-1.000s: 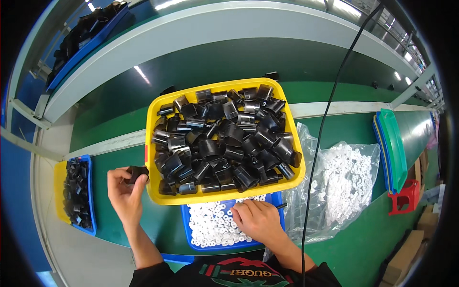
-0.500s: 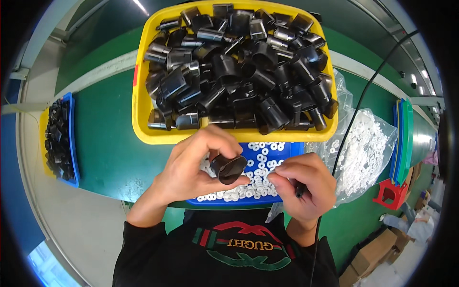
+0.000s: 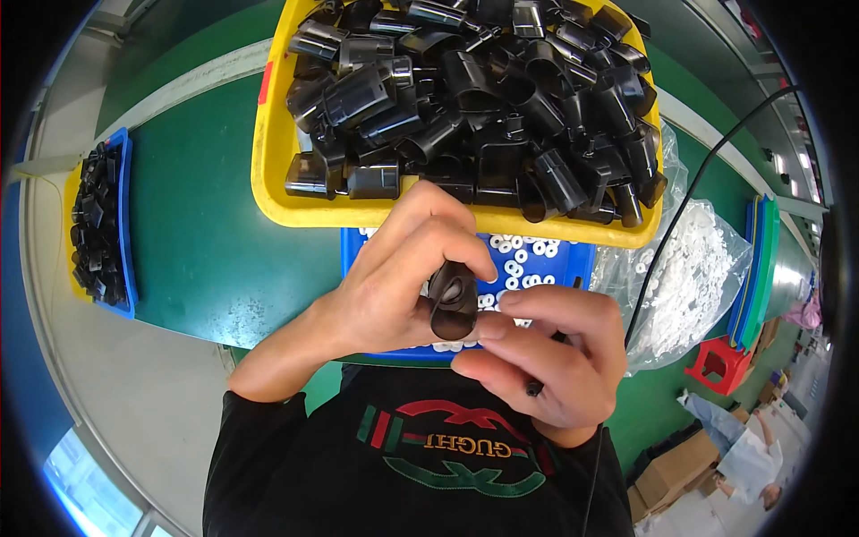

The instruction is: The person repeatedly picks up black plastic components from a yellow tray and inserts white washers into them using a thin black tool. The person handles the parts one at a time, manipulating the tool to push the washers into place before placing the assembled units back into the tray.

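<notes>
My left hand (image 3: 385, 282) is closed around a hollow black plastic part (image 3: 455, 304), whose open end faces up toward me. Close against that part's right side are the fingertips of my right hand (image 3: 559, 353). The right fingers are curled round a thin black rod (image 3: 534, 388), of which only short bits show; whether the fingertips also pinch a washer, I cannot tell. Under both hands lies a blue tray (image 3: 580, 261) with many small white washers (image 3: 514, 268). Beyond it, a yellow bin (image 3: 268, 179) is heaped with similar black plastic parts (image 3: 483, 80).
A clear plastic bag of white washers (image 3: 684, 277) lies to the right. A black cable (image 3: 689, 192) runs down past my right hand. At the far left stands a blue-edged bin of black parts (image 3: 125, 224). Stacked trays (image 3: 761, 259), a red stool (image 3: 723, 365) and another person (image 3: 747, 452) are at the right.
My right hand has moved left, its fingertips now at the black part. My left hand has turned the part, and the bin sits higher in view. A person has appeared at lower right.
</notes>
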Demonstrator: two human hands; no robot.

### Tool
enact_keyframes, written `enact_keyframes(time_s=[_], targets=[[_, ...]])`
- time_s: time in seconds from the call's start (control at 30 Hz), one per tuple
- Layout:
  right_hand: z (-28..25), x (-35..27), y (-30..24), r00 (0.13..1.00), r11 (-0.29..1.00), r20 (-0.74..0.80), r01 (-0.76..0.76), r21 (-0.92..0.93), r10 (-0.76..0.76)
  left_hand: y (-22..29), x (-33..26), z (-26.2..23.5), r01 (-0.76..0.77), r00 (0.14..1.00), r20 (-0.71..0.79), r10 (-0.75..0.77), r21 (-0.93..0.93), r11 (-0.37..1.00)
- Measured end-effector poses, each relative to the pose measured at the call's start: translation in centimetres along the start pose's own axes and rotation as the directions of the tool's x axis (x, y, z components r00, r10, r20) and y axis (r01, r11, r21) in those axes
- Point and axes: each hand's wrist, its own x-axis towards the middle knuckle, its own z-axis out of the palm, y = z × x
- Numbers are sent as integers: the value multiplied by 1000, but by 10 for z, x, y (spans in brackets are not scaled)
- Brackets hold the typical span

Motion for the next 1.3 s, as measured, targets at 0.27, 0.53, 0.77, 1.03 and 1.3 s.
enact_keyframes(time_s=[0.27,0.53,0.77,1.03,1.3], targets=[[9,-7,3,992,991,44,-116,-67,119,2,-4,1,26,998,-54,-25,23,999],[-14,6,7,995,995,44,-94,32,92,-4,-1,-5,13,1000,-9,-15,-183,983],[-21,-10,0,970,791,-211,31,611,125,8,8,-9,17,998,61,-14,-43,999],[-8,27,-19,961,538,-221,102,837,163,8,7,-3,79,982,174,-75,-20,997],[1,29,-15,986,614,-42,-65,787,159,9,-2,4,169,970,193,-145,-113,979]])
